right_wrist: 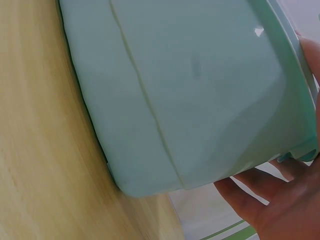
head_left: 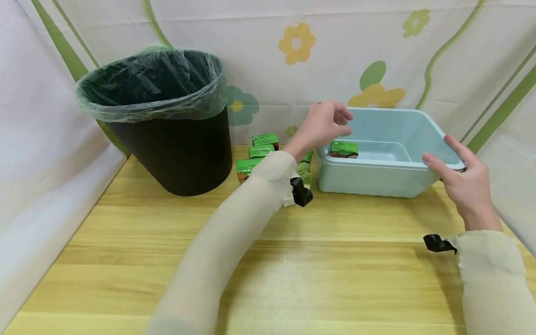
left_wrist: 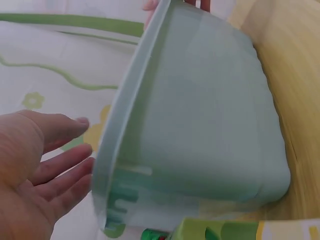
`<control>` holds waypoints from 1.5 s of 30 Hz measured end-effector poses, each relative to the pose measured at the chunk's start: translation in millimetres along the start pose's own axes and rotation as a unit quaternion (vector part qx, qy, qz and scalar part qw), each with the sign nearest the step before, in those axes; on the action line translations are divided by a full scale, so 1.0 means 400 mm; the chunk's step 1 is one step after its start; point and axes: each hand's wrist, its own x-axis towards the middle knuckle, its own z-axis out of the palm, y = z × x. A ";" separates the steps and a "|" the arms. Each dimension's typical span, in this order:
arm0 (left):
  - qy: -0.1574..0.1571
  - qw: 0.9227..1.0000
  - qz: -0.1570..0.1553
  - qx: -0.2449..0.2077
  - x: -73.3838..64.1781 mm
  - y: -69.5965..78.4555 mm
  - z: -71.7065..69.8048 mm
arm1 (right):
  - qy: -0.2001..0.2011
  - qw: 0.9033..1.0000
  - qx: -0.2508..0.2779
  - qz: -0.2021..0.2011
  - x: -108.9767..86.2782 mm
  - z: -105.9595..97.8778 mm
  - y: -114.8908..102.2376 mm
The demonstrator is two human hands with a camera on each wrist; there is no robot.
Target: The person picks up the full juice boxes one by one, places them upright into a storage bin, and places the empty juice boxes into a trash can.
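A light-blue plastic tub (head_left: 368, 179) stands on the table at right. My right hand (head_left: 469, 184) grips its right end, thumb over the rim and fingers round the outside; the right wrist view shows those fingers (right_wrist: 260, 185) under the rim. Over the tub's left end hovers my left hand (head_left: 324, 123), fingers loosely bent and holding nothing; the left wrist view shows them (left_wrist: 65, 165) beside the rim. Below that hand, a small green-and-brown packet (head_left: 344, 149) lies inside the tub. Several similar green packets (head_left: 248, 167) sit on the table left of the tub, partly hidden by my left forearm.
A black trash bin (head_left: 180, 153) lined with a translucent green bag (head_left: 201, 100) stands at the left. Behind everything hangs a white curtain (head_left: 259, 42) with printed flowers. The wooden table (head_left: 335, 270) extends toward me.
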 end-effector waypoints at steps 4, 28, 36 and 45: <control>0.032 0.999 0.005 -0.028 -0.033 -0.005 -0.025 | 0.001 1.000 0.005 -0.004 0.001 0.000 0.001; 0.182 0.976 -0.030 -0.115 -0.241 -0.083 -0.061 | 0.000 0.999 0.035 -0.005 0.001 -0.003 0.003; 0.201 0.970 -0.029 -0.133 -0.288 -0.135 -0.039 | 0.007 1.000 0.022 -0.008 0.004 0.000 0.004; 0.204 0.968 -0.010 -0.147 -0.332 -0.160 0.010 | 0.008 0.999 0.031 -0.006 0.004 0.000 0.003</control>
